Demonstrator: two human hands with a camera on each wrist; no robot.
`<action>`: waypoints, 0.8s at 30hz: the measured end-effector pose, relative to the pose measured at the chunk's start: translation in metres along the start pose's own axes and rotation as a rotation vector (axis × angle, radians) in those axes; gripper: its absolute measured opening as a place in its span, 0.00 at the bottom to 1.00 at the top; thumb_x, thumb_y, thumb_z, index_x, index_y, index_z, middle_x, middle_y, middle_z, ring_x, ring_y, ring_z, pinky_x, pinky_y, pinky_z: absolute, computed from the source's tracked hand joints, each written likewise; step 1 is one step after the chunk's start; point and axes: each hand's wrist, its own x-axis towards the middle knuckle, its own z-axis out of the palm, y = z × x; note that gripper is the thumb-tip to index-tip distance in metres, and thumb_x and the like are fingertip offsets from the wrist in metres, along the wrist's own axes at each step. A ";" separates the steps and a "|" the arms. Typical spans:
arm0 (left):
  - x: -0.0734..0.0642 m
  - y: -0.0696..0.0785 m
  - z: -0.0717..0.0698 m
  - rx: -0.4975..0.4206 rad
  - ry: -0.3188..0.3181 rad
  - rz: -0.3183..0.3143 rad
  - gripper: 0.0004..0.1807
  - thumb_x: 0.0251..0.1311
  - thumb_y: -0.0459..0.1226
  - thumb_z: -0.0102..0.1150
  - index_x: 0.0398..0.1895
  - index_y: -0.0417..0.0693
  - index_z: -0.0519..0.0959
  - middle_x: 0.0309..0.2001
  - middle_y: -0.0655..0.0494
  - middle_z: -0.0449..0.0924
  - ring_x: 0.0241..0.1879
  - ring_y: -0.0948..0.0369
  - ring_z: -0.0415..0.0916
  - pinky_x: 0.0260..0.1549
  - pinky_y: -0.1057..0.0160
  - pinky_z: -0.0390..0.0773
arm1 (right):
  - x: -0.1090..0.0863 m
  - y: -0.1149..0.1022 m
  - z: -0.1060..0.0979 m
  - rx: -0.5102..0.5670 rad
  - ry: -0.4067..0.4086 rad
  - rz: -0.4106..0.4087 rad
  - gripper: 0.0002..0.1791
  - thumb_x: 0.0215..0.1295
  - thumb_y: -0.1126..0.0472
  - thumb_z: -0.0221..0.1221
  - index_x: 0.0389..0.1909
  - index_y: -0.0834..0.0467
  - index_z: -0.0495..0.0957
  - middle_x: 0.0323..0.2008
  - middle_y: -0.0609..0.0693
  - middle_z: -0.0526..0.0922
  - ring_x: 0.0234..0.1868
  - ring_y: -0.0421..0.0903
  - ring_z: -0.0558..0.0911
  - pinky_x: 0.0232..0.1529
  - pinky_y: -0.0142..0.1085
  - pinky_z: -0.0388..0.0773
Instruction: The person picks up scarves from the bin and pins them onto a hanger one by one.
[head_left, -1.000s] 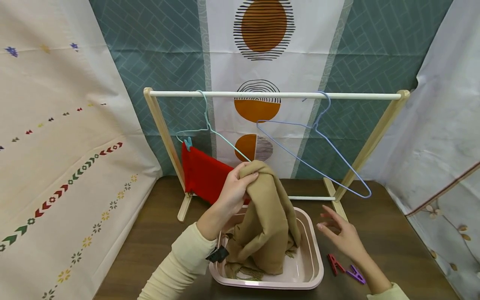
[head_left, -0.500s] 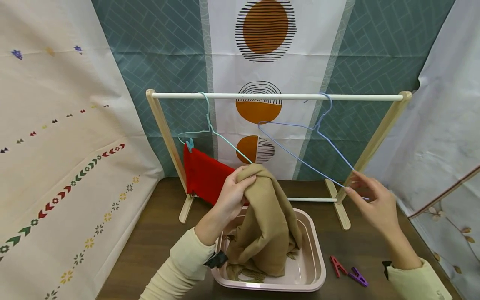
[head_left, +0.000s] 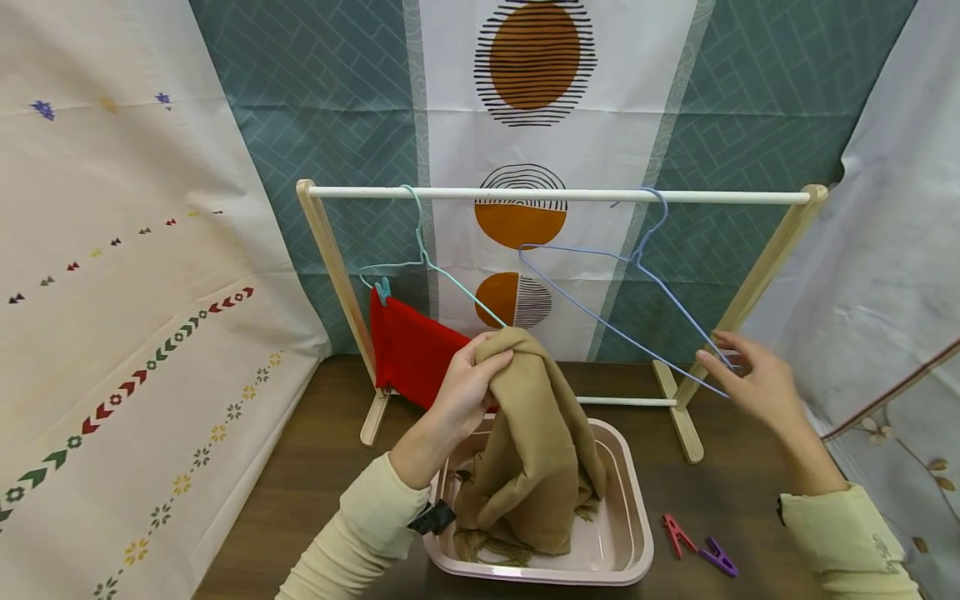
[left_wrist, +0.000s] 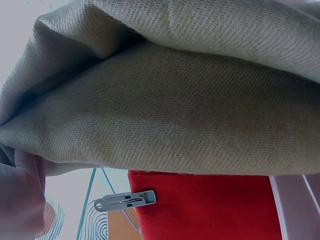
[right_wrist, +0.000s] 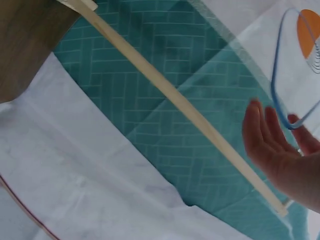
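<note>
The left hand (head_left: 461,392) pinches the tan fringed scarf (head_left: 540,450) — apparently to hold it up, its lower end inside the pink basin (head_left: 540,573). The right hand (head_left: 757,383), fingers parted around one corner of the blue hanger (head_left: 637,257), perhaps steadies it; contact is unclear.

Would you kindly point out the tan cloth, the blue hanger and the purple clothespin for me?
Tan cloth (head_left: 536,454): head view, on the front of its hanging folds.
Blue hanger (head_left: 637,257): head view, on its neck, below the hook.
Purple clothespin (head_left: 723,562): head view, on the middle of its body.
</note>
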 end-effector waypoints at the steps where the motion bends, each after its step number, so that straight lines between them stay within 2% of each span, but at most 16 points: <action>1: 0.000 0.000 0.000 -0.002 0.002 -0.003 0.11 0.62 0.29 0.47 0.48 0.39 0.70 0.37 0.53 0.74 0.31 0.61 0.74 0.31 0.67 0.76 | 0.002 0.001 -0.001 0.000 -0.046 0.014 0.27 0.63 0.53 0.54 0.57 0.68 0.68 0.49 0.70 0.73 0.42 0.65 0.77 0.33 0.39 0.72; 3: 0.000 0.000 0.000 -0.008 0.007 -0.008 0.11 0.62 0.29 0.47 0.47 0.39 0.70 0.37 0.53 0.74 0.31 0.62 0.74 0.30 0.67 0.76 | 0.004 0.004 -0.001 0.010 -0.106 0.035 0.27 0.65 0.51 0.51 0.57 0.67 0.68 0.49 0.71 0.73 0.41 0.62 0.78 0.31 0.42 0.72; 7: 0.000 0.000 0.000 -0.010 0.003 -0.014 0.11 0.63 0.29 0.46 0.48 0.40 0.69 0.37 0.52 0.74 0.31 0.61 0.74 0.30 0.66 0.76 | 0.007 0.009 0.003 0.133 -0.192 0.041 0.25 0.70 0.52 0.43 0.56 0.67 0.70 0.45 0.71 0.76 0.34 0.42 0.81 0.27 0.35 0.75; 9: 0.000 0.000 0.000 -0.016 -0.001 -0.016 0.11 0.63 0.30 0.46 0.48 0.40 0.69 0.37 0.52 0.74 0.32 0.61 0.74 0.30 0.66 0.76 | 0.008 0.011 0.006 0.217 -0.228 0.036 0.23 0.72 0.52 0.40 0.54 0.63 0.73 0.42 0.65 0.79 0.32 0.34 0.79 0.26 0.34 0.77; 10: -0.001 0.000 0.000 -0.020 -0.006 -0.014 0.11 0.64 0.30 0.45 0.49 0.40 0.69 0.37 0.52 0.73 0.32 0.61 0.74 0.30 0.66 0.76 | 0.009 0.012 0.007 0.274 -0.251 0.035 0.22 0.72 0.53 0.40 0.52 0.61 0.74 0.40 0.60 0.81 0.31 0.32 0.80 0.26 0.35 0.77; 13: -0.001 0.001 0.000 -0.038 -0.011 -0.009 0.11 0.65 0.31 0.44 0.49 0.39 0.68 0.39 0.52 0.73 0.34 0.61 0.73 0.31 0.65 0.75 | 0.010 0.015 0.010 0.407 -0.299 0.036 0.19 0.72 0.54 0.40 0.47 0.57 0.77 0.39 0.42 0.81 0.34 0.34 0.81 0.28 0.37 0.79; 15: -0.001 0.001 0.000 -0.052 -0.012 -0.004 0.12 0.65 0.30 0.43 0.50 0.38 0.67 0.40 0.52 0.72 0.35 0.61 0.73 0.33 0.64 0.75 | 0.009 0.016 0.012 0.470 -0.340 0.040 0.18 0.72 0.55 0.40 0.46 0.57 0.77 0.38 0.32 0.79 0.36 0.35 0.81 0.30 0.36 0.79; 18: 0.000 0.001 0.000 -0.067 -0.010 -0.002 0.12 0.65 0.30 0.43 0.51 0.38 0.67 0.42 0.52 0.71 0.37 0.61 0.73 0.36 0.63 0.76 | 0.009 0.017 0.014 0.555 -0.415 0.063 0.19 0.72 0.54 0.39 0.44 0.56 0.79 0.39 0.31 0.79 0.39 0.34 0.80 0.33 0.35 0.78; 21: 0.000 0.001 0.000 -0.082 -0.016 0.002 0.12 0.66 0.30 0.42 0.51 0.38 0.66 0.43 0.51 0.71 0.39 0.60 0.73 0.37 0.62 0.76 | 0.007 0.017 0.016 0.676 -0.478 0.088 0.21 0.73 0.53 0.37 0.39 0.53 0.80 0.40 0.35 0.79 0.40 0.38 0.81 0.33 0.37 0.79; 24: -0.001 0.003 0.001 -0.091 -0.028 0.009 0.12 0.66 0.30 0.41 0.52 0.38 0.65 0.43 0.51 0.70 0.39 0.61 0.73 0.37 0.62 0.76 | 0.006 0.015 0.018 0.782 -0.486 0.088 0.23 0.73 0.55 0.35 0.36 0.54 0.81 0.40 0.39 0.80 0.38 0.43 0.82 0.30 0.38 0.79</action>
